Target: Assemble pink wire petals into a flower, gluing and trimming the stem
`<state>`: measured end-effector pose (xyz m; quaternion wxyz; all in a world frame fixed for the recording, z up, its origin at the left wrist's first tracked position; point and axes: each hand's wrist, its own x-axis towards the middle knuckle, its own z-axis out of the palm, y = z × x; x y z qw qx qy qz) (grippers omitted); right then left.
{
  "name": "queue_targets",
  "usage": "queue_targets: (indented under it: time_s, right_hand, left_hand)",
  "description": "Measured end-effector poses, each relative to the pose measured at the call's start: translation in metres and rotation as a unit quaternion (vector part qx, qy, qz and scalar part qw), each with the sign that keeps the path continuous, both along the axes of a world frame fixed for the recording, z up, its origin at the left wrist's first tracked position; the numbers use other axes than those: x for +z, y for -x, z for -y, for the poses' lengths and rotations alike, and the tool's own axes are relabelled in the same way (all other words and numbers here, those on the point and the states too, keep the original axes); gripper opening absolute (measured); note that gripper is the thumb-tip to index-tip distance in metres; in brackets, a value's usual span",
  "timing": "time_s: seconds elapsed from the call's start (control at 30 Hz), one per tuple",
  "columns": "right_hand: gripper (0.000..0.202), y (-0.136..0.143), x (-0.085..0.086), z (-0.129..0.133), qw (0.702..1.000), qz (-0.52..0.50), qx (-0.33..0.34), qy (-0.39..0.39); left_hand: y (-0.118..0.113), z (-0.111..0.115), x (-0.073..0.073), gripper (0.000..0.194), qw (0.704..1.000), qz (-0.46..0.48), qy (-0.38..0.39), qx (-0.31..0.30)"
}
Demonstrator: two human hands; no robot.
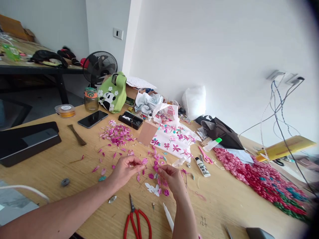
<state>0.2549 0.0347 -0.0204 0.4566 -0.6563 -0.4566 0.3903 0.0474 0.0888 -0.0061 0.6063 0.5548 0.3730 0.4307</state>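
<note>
My left hand (126, 172) is closed in a pinch, with a pink petal (145, 161) at its fingertips. To its right, my right hand (173, 179) also pinches; what lies between its fingertips is too small to make out. Pink petals and flower pieces (156, 156) are strewn right beside those fingers. Just below sit white petal shapes (151, 188) and a small magenta flower (166, 192). Nearer to me lie red-handled pliers (134, 215) and a white pen-like tool (168, 215), partly covered by my right forearm. A heap of pink petals (118, 133) rests beyond my left hand.
White cloth with pink flowers (171, 139), a small bottle (202, 167) and pink scissors (206, 156) lie to the right. Farther right are red and pink bundles (259, 179) and hanging cables (276, 106). A phone (93, 119), jar (91, 99) and green bag (113, 93) stand back left.
</note>
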Motion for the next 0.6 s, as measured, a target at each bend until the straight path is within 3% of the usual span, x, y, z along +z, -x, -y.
queue_targets:
  time_s: [0.2, 0.43, 0.6]
  right_hand:
    - [0.020, 0.002, -0.006, -0.004, 0.997, 0.079, -0.022, 0.008]
    - [0.025, -0.002, -0.011, -0.007, 0.992, 0.124, -0.003, 0.001]
    - [0.026, -0.002, -0.012, -0.006, 0.990, 0.144, 0.001, -0.007]
  left_hand:
    - [0.001, 0.002, -0.002, 0.014, 0.997, -0.025, -0.068, -0.009]
    - [0.000, 0.014, 0.004, 0.012, 0.960, -0.110, -0.258, 0.007]
    - [-0.001, 0.016, 0.007, 0.012, 0.952, -0.115, -0.284, -0.004]
